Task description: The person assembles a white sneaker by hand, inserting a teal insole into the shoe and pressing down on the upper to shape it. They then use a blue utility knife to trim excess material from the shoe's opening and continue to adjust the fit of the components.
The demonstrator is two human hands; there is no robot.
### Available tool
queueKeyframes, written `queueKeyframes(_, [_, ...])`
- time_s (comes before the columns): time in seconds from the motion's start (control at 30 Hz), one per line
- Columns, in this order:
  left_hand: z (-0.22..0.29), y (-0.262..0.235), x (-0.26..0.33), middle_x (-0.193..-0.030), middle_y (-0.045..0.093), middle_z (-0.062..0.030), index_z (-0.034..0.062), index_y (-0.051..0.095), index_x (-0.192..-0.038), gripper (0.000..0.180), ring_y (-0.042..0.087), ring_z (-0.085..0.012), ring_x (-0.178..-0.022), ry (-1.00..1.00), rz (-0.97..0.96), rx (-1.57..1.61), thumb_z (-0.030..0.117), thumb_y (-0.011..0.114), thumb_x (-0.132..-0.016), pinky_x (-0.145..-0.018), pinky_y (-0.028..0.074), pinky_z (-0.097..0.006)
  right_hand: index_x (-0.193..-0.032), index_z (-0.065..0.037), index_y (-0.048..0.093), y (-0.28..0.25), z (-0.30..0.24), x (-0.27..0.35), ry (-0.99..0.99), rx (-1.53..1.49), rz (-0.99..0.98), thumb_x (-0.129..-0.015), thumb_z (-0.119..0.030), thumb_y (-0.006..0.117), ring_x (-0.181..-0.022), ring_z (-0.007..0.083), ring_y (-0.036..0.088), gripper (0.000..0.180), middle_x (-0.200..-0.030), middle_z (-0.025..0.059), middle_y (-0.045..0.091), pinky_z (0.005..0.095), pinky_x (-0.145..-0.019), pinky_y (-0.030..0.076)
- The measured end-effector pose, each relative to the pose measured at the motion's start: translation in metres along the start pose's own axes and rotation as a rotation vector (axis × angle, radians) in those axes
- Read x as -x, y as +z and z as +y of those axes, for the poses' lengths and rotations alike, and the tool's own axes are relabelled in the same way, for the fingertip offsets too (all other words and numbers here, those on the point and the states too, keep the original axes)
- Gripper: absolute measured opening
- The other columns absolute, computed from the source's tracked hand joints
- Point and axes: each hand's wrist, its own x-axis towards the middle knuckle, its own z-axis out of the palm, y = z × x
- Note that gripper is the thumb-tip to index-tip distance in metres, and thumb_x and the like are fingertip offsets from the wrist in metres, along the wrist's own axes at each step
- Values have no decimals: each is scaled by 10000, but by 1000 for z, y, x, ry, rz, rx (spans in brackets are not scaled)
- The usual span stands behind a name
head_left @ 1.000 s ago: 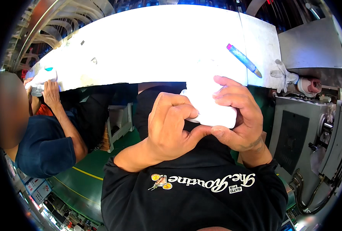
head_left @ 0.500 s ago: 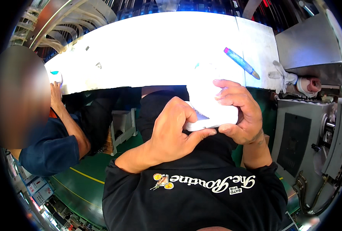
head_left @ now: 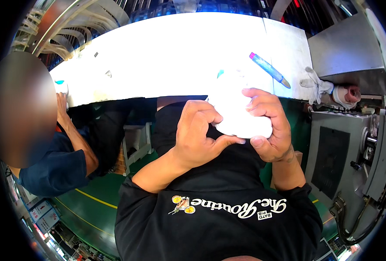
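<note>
Between my hands is a white, shoe-shaped piece point(head_left: 234, 108), so brightly lit that its details wash out. A small blue patch shows at its far left end, which overlaps the bright table. My left hand point(head_left: 197, 130) grips its near left side, with bent fingers at the edge and the thumb along the near rim. Around its right side curls my right hand point(head_left: 272, 119), its fingers on top and the thumb at the near right corner. Beyond my right hand, a blue stick-like tool point(head_left: 269, 69) with a pink end and a brownish tip lies on the white table point(head_left: 158, 56).
Crumpled white gloves point(head_left: 318, 85) lie at the table's right end, next to a reddish roll point(head_left: 351, 95). A grey machine point(head_left: 332, 156) stands at the right. At the left, a co-worker's hand point(head_left: 61, 106) holds a white piece with blue. Small dark bits dot the table.
The white piece has been tilted in my hands: the opening and rim seen before are out of sight, and a smooth white face shows. My left hand has shifted slightly.
</note>
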Motion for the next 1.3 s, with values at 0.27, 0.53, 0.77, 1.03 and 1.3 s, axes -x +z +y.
queueKeyframes(0.27, [-4,4,5,-909,602,-77,51,608,-975,546,583,-254,-828,-52,-49,168,126,1040,-651,-665,490,-354,-1188,-34,604,3,19,4,-78,86,81,-742,-617,960,-1203,390,688,816,-1132,143,643,492,-1005,569])
queueKeyframes(0.53, [-4,5,-3,-893,597,-75,67,596,-940,540,588,-261,-803,-135,-38,192,135,1040,-641,-664,497,-360,-1173,-49,616,5,15,3,-41,78,115,-769,-494,1002,-1188,381,694,715,-1085,125,643,502,-1011,573])
queueKeyframes(0.77, [-6,5,-8,-896,568,-85,72,591,-924,545,573,-260,-767,-171,-94,116,154,1047,-637,-665,492,-355,-1251,9,662,-15,5,-11,35,23,-50,-795,-297,973,-1267,422,658,632,-1205,183,708,529,-1080,524])
queueKeyframes(1.03, [-3,13,-8,-883,550,-77,82,572,-899,570,538,-257,-767,-196,-109,192,206,1062,-637,-658,454,-374,-1251,4,661,-19,0,-2,146,-97,-54,-827,-133,747,-1351,407,594,454,-1237,180,710,527,-1173,437])
queueKeyframes(1.3, [-1,28,0,-913,564,-91,75,566,-939,582,550,-298,-810,-195,-61,122,158,1048,-624,-690,462,-404,-1215,-8,664,-37,0,-7,290,-219,-100,-843,-151,718,-1397,389,564,403,-1240,175,706,528,-1205,409])
